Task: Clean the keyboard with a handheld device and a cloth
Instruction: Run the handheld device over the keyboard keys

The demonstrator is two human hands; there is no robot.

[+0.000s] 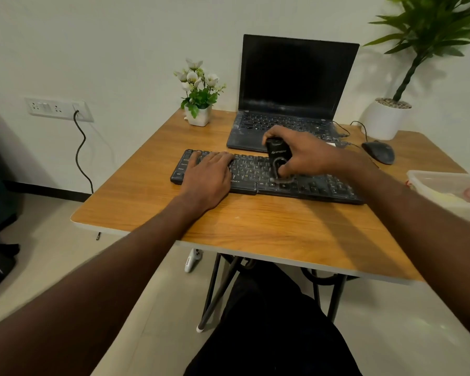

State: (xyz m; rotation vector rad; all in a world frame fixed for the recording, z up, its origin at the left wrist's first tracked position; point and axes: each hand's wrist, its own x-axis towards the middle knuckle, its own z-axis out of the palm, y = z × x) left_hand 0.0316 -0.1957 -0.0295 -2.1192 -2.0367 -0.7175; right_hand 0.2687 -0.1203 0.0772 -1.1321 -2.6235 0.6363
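1. The keyboard (266, 177) is black with pale legends.
2. The handheld device (277, 156) is black.
3. The table (255, 226) shows orange-brown wood grain.
4. At one o'clock the laptop (293, 93) is dark grey with a black screen.
5. At eleven o'clock the flowers (197, 80) are white with green leaves in a white pot.

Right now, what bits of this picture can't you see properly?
Head view only:
- The black handheld cleaning device: its tip is blurred, so contact with the black external keyboard is unclear.
- Keys beneath the left hand are covered.
- The clear plastic container is cut off by the right edge; its contents are blurry.
- The cloth cannot be identified anywhere.
- Lettering on the device is too small to read.
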